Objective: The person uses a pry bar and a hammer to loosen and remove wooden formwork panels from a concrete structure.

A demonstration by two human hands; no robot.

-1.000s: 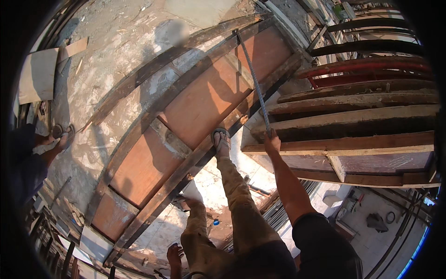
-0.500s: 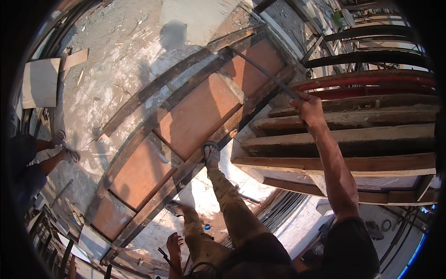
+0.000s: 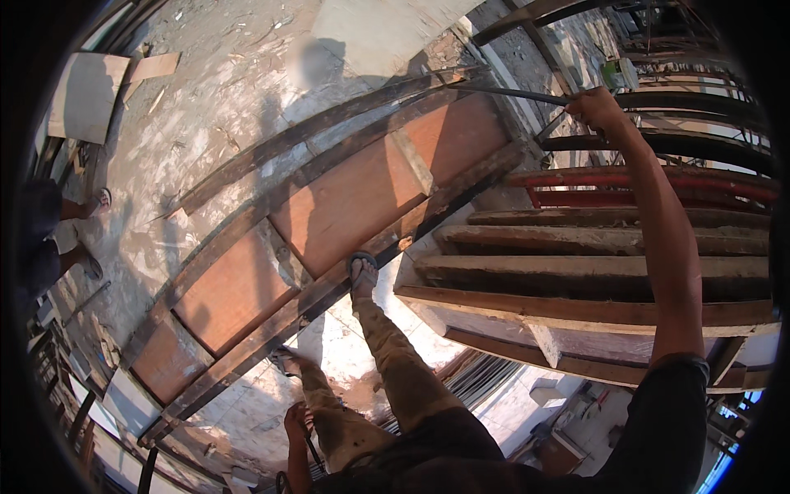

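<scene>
My right hand [image 3: 594,109] is closed round one end of a long dark metal bar [image 3: 518,93], my arm stretched far forward. The bar's other end meets the far end of a curved timber strip [image 3: 321,125]. That strip lies along a curved wooden formwork panel [image 3: 346,206] with reddish plywood between dark timber ribs. My sandaled foot [image 3: 362,267] presses on the panel's near edge. Low beside my leg, my left hand [image 3: 296,421] is closed on a thin dark rod-like thing [image 3: 314,451], whose kind I cannot make out.
More curved timber frames [image 3: 592,267] are stacked at the right, with red metal pieces [image 3: 642,177] behind them. A bundle of thin rods [image 3: 473,383] lies near my legs. Another person's feet [image 3: 90,263] stand at the left, near a loose board [image 3: 89,97]. Debris covers the ground.
My right hand has moved forward and right with the bar, which now lies flatter across the view. Its far end has shifted right along the timber. My left hand has risen slightly.
</scene>
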